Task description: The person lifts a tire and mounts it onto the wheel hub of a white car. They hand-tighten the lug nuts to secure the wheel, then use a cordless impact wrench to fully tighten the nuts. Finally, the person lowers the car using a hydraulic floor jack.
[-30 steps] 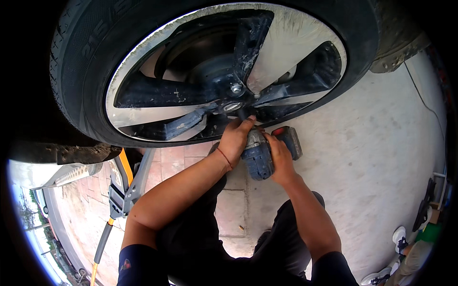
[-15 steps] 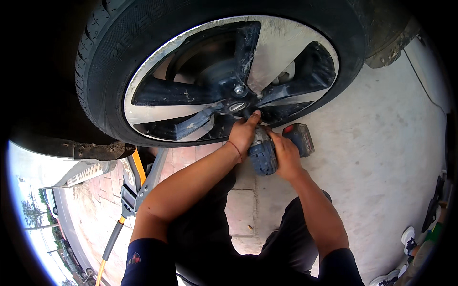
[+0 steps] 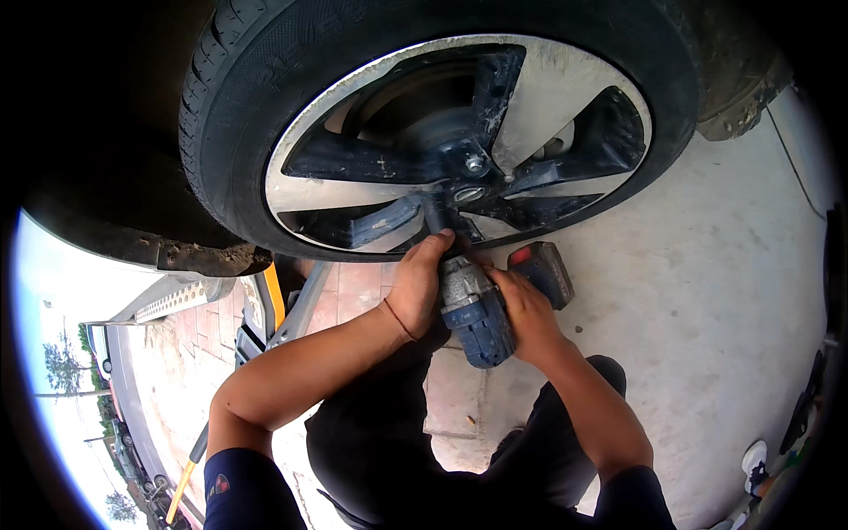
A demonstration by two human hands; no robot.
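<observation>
Where the left hand [image 3: 420, 287] gripped: it was closed about the dark socket [image 3: 435, 212] at the nose of the power tool [image 3: 479, 325], its thumb on the near side and most of its other fingers hidden.
Right hand [image 3: 526, 314]: it was wrapped around the tool's handle, between the blue-and-grey body and the battery pack [image 3: 546, 274], which was dark with a red patch.
Power tool: it sat between the two hands, just under the wheel, its rear end toward the person and its nose toward the hub.
Dark socket: its far end reached the spokes beside the center cap [image 3: 468, 193]; whether it sat on a fastener could not be told.
Wheel [image 3: 548, 106]: it had silver and black spokes, scuffs along the rim, and a black tire [image 3: 231, 159] around it.
Bolt head [image 3: 475, 163]: it showed bare near the center cap, apart from the socket.
Left wrist: a thin reddish cord [image 3: 397, 320] circled it.
Jack [image 3: 276, 299]: orange and grey, it stood left of the hands on pinkish paving [image 3: 349, 296].
Right edge: a white shoe [image 3: 753, 461] of another person showed on the pale floor [image 3: 680, 291].
</observation>
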